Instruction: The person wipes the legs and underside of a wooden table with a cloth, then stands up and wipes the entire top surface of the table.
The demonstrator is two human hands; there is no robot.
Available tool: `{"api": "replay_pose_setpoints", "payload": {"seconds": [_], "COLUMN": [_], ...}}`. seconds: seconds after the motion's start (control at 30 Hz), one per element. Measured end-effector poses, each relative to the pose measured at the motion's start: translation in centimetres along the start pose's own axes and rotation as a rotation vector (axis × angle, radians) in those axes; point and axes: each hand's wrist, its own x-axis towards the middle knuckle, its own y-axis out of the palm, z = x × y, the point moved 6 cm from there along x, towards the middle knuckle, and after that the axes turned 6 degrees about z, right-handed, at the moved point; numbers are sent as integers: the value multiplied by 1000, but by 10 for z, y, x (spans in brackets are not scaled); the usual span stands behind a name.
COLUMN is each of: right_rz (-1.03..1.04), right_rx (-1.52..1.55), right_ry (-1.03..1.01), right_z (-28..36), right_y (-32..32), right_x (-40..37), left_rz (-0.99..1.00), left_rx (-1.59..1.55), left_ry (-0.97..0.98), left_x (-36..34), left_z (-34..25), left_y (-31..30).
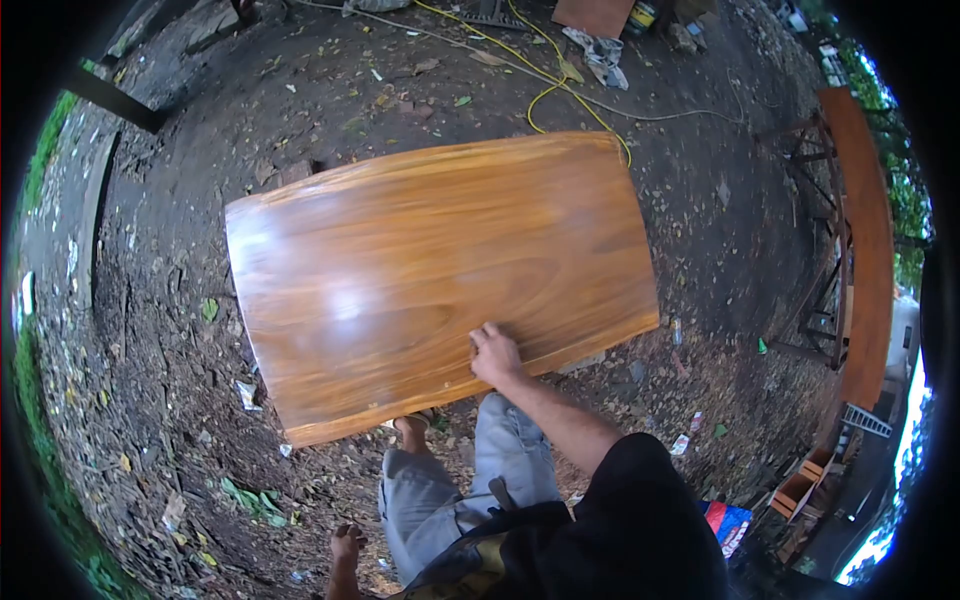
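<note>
A glossy, honey-brown wooden slab (450,260) with wavy grain lies in front of me, its long edges lighter than its face. My right hand (495,356) rests on its near part, just right of the middle. The fingers are bent and pressed together against the surface; whatever may be under them is hidden. Down at the lower left, away from the slab, my left hand (348,543) hangs beside my leg. Its fingers are curled in, and I cannot make out whether something small is in them. White glare covers the slab's left part.
Dirt ground with dry leaves and litter surrounds the slab. A yellow cord (545,92) and a grey cable (650,115) run beyond its far edge. To the right, a long reddish-brown board (868,240) lies on a metal frame (825,240). A wooden post (118,100) stands at upper left.
</note>
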Motion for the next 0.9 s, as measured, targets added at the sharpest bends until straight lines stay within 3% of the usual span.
{"api": "replay_pose_setpoints", "payload": {"seconds": [0.1, 0.2, 0.3, 0.37, 0.47, 0.5, 0.57, 0.63, 0.67, 0.7, 0.77, 0.83, 0.9], "right_rz": [-29, 171, 256, 333, 343, 313, 104, -64, -189, -277, -402, -535, -527], "right_rx": [364, 604, 758, 844, 922, 1071, 970, 892, 665, 540, 263, -70, -143], "right_ry": [-182, -151, -190, -134, 28, 91, 125, 309, 333, 392, 460, 369, 382], "right_z": [87, 170, 206, 196, 137, 103, 32, -55, -98, -162, -227, -282, -313], "right_y": [36, 59, 53, 50, 21, 18, -42, -104, -142, -158, -229, -275, -305], "right_x": [-10, -21, -25, -23, -9, 1, 19, 37, 45, 57, 68, 83, 97], "left_rz": [-33, -58, -57, -66, -83, -81, -76, 41, 95, 74, 28, -21, -72], "left_rx": [-35, -83, -76, -93, -114, -93, -52, -133, -171, -139, -74, -11, 48], "left_ry": [-5, -14, -9, 8, -15, -18, -30, 105, 170, 137, 65, -14, -94], "left_x": [-1, -2, -3, -5, 1, 5, 4, -6, -7, -3, 3, 6, 5], "left_z": [11, 28, 31, 32, 30, 29, 28, 21, 13, 11, 10, 11, 14], "left_y": [-10, -27, -36, -38, -34, -32, -26, -12, -3, 5, 17, 28, 38]}}
